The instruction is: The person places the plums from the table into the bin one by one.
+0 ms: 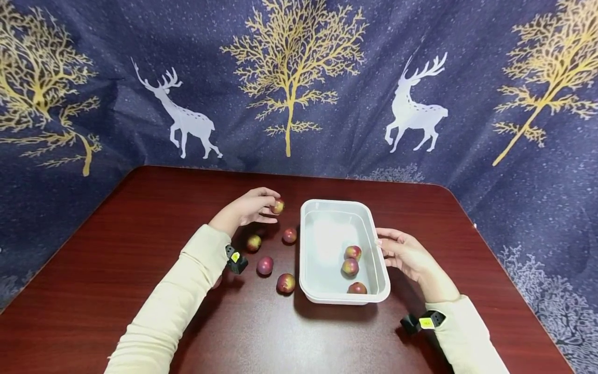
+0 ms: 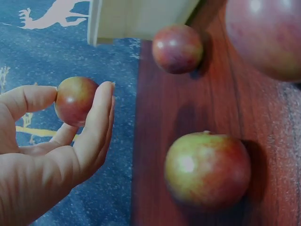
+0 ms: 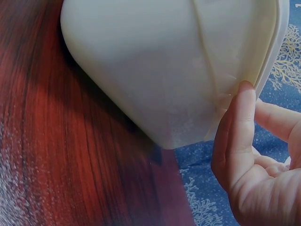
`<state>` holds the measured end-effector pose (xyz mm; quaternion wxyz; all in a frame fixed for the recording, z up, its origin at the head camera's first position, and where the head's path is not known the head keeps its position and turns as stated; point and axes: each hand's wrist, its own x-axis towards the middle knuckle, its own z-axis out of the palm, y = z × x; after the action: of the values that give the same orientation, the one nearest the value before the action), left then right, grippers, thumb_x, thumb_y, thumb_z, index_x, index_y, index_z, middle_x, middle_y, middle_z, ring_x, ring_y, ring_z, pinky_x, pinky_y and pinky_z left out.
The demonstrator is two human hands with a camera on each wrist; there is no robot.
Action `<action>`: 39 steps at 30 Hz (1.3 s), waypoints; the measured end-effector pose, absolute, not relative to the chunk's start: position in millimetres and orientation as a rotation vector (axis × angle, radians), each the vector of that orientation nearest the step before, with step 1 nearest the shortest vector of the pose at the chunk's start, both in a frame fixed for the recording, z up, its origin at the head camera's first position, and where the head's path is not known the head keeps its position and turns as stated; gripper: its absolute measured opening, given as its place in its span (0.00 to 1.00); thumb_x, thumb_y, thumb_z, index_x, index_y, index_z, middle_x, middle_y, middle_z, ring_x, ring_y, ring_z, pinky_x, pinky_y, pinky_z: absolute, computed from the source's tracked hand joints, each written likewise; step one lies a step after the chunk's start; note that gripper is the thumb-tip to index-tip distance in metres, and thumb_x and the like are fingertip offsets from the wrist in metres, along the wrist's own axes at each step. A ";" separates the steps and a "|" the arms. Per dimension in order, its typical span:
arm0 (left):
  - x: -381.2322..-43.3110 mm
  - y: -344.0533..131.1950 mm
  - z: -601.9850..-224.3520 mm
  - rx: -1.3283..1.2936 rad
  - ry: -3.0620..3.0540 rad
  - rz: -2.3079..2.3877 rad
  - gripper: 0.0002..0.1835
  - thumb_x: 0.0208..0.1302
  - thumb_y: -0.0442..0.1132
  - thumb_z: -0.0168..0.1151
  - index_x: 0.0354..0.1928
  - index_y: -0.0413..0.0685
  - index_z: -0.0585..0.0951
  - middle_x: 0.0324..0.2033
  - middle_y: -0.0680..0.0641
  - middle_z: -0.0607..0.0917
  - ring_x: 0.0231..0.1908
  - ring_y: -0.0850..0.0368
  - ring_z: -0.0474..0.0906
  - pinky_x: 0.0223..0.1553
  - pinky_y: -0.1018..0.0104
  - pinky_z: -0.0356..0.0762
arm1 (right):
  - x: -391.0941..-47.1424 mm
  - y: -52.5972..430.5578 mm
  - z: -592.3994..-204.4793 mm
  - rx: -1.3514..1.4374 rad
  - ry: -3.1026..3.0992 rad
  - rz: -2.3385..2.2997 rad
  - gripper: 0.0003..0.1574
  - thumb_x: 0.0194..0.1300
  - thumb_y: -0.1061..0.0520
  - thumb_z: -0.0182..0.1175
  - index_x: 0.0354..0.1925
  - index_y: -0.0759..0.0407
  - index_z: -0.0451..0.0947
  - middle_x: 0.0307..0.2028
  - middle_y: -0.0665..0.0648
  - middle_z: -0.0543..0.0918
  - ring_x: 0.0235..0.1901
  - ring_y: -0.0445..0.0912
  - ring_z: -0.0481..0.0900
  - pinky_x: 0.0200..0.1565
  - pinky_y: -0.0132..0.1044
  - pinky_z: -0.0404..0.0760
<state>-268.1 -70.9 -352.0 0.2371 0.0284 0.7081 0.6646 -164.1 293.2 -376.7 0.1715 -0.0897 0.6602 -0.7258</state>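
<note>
Left hand [image 1: 254,206] pinches one red-yellow fruit [image 2: 75,101] between thumb and fingers; that fruit is left of the white tub [image 1: 343,298], level with its far end, and shows against the cloth in the left wrist view. Right hand [image 1: 405,254] grips the tub's right rim, thumb over the edge, fingers along the outer wall. Tub sits on the dark red table [image 1: 154,208] with three fruits inside, all toward its near right part: a red-yellow fruit [image 1: 353,252] touching a purplish fruit [image 1: 350,267], and a dark red fruit [image 1: 357,288] apart from them against the near wall. Four more lie loose left of the tub: small red fruit [image 1: 289,235] just beside its left wall, mottled fruit [image 1: 286,283] near its near left corner, purple fruit [image 1: 264,266] farther out, yellow-green and red fruit [image 1: 254,242] farthest, under the left wrist. Something reddish peeks past the left sleeve [image 1: 173,296], too covered to identify. Black wrist units with yellow labels: left unit [image 1: 236,258] left of the tub, right unit [image 1: 422,322] right of its near end. Blue cloth [image 1: 327,135] with gold trees and white deer hangs beyond the tub.
</note>
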 end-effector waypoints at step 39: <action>-247.0 -16.2 -314.6 0.222 1.831 1.723 0.20 0.68 0.32 0.48 0.62 0.40 0.66 0.46 0.43 0.75 0.41 0.51 0.79 0.48 0.52 0.80 | -166.6 292.4 -379.5 -0.267 1.809 -2.088 0.17 0.70 0.66 0.48 0.48 0.48 0.75 0.37 0.49 0.85 0.30 0.39 0.82 0.35 0.33 0.84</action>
<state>-247.0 -16.2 -314.6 0.3041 0.0837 0.6910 0.6504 -166.6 292.4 -379.5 0.1820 -0.0948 0.6410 -0.7396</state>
